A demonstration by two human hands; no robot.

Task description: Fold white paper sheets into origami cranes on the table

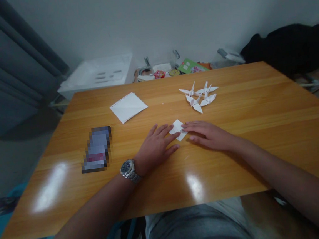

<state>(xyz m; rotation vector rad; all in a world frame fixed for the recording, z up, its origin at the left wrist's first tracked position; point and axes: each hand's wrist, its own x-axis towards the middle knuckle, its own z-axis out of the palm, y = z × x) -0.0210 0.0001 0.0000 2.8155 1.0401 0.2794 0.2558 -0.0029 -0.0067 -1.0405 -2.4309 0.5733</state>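
A small folded white paper (178, 129) lies flat on the wooden table, turned like a diamond. My left hand (159, 143) has its fingers stretched out, with some fingertips on the paper's left side. From the other side, my right hand (207, 133) rests its extended fingertips on the paper's right corner, thumb apart and lower down. Neither hand grasps the paper. Beyond it sit several white paper cranes (200, 96), grouped close together. A stack of white paper sheets (129, 107) with a perforated edge lies to the back left.
A phone (97, 149), blurred out, lies left of my left arm on the wooden table (253, 123). Behind the far edge are a white box (96, 75), a green packet (191, 66) and other clutter. Black cloth (290, 49) is heaped at the back right.
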